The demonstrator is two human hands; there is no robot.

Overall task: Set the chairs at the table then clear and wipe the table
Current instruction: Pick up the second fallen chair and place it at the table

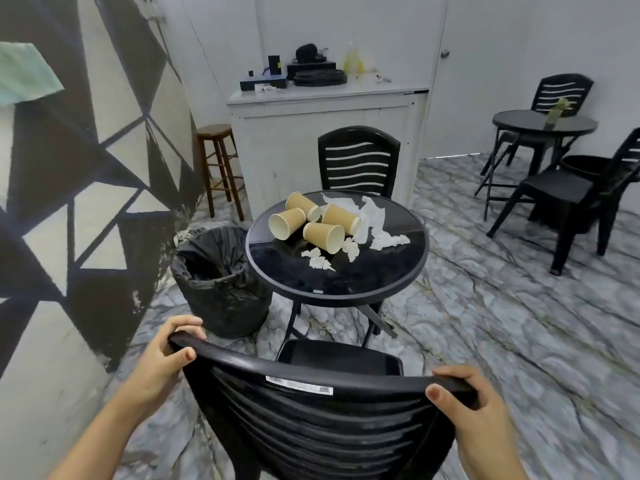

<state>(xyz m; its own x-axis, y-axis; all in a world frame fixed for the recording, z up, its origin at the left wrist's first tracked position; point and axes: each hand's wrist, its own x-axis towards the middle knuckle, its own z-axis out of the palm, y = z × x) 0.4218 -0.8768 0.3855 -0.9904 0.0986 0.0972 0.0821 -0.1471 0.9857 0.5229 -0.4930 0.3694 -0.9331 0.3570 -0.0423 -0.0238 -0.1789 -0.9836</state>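
floor (485,306): grey marble | left wall (86,168): black-cream triangles | wooden stool (218,168) | white counter (325,133)

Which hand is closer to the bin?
Left. The left hand grips the chair top just this side of the bin; the right hand grips its far corner.

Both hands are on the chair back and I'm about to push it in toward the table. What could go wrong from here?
1. The chair seat could bump the table's crossed legs and jolt it; the four paper cups lie on their sides and may roll off.
2. The crumpled napkins could be shaken onto the floor.
3. The lined bin stands close beside the table; a chair drifting left might knock it.
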